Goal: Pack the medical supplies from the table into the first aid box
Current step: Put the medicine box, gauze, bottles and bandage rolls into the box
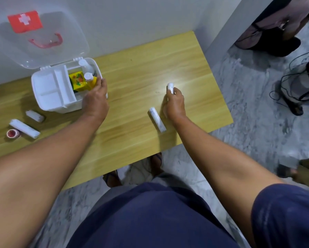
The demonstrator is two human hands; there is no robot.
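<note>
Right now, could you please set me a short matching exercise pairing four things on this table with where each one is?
Things:
1. yellow box
2. long roll
3. small white tube
4. lid

Places:
A. in the right hand
B. raised open against the wall
C. inside the first aid box
D. flat on the table beside the right wrist

Pairs: 1-C, 2-D, 3-A, 4-B

The bench (150,68) is pale wood-grain laminate, smooth with a glossy glare patch. The first aid box (48,102) looks like white plastic, its lid (42,51) translucent. The floor (257,97) is grey marbled stone.
</note>
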